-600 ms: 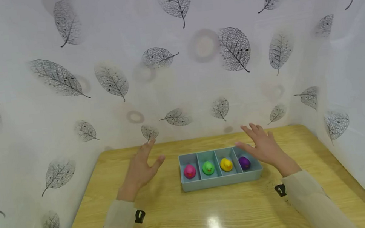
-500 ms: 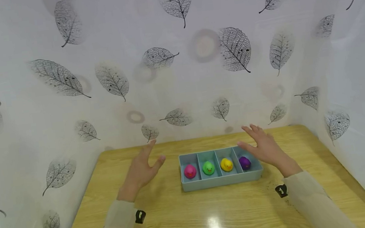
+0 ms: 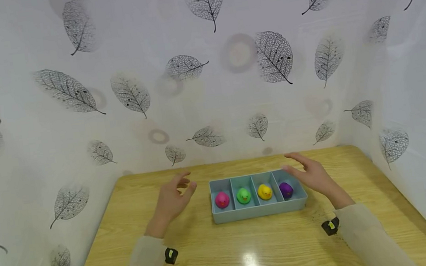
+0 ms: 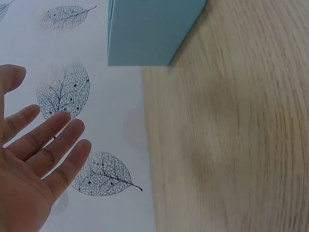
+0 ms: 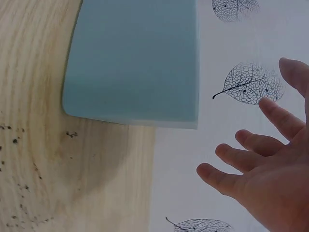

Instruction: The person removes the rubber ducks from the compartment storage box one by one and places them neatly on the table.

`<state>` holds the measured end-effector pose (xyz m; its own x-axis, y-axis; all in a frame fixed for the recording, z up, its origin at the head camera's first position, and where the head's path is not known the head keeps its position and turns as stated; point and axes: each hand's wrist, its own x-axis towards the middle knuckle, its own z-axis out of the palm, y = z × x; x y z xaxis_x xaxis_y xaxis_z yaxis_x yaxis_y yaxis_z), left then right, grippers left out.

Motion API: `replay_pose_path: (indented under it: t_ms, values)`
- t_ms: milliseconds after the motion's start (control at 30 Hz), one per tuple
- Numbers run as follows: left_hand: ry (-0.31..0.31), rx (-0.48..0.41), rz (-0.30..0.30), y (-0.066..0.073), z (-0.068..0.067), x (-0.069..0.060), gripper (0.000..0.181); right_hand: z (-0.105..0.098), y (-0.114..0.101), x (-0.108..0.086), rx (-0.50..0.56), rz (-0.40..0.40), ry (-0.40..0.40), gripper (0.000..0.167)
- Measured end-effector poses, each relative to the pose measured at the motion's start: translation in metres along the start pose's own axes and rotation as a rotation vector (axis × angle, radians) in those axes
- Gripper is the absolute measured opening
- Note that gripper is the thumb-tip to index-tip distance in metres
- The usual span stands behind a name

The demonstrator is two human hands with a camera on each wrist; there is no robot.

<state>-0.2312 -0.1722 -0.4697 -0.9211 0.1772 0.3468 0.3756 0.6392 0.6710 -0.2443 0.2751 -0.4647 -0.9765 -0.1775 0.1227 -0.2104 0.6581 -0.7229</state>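
Note:
A blue-grey divided tray [image 3: 260,211] lies on the table, its compartments side by side. From left to right they hold a pink duck [image 3: 222,199], a green duck [image 3: 244,195], a yellow duck [image 3: 264,192] and a purple duck [image 3: 286,190], one in each. My left hand [image 3: 173,200] hovers left of the tray with loosely bent fingers and holds nothing. At the tray's right end, my right hand [image 3: 314,177] is raised with thumb and fingers spread apart, also holding nothing. Both wrist views show the tray's end wall apart from the fingers.
The wooden table [image 3: 212,257] ends at a pale curtain [image 3: 210,106] printed with leaves, which also runs along both sides. Small dark specks [image 5: 15,141] dot the table near the tray's right end.
My left hand has shifted slightly right and its fingers have bent more. The right hand's fingers have lowered and curled a little. Tray and ducks have stayed put.

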Motion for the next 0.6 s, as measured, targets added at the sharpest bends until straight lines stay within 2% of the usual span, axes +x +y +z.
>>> replay_pose_path:
  t_ms: [167,400,600]
  values:
    - [-0.054,-0.075,-0.024,0.003,0.01,-0.001,0.045,0.001,0.009,-0.003,0.068,-0.006,-0.007,0.061]
    - [-0.129,-0.115,-0.028,0.009,0.024,-0.002,0.049,0.006,0.024,-0.008,0.156,0.002,-0.051,0.064]
    - [-0.144,-0.101,-0.02,0.013,0.035,-0.002,0.049,0.008,0.035,-0.012,0.13,0.026,-0.093,0.067]
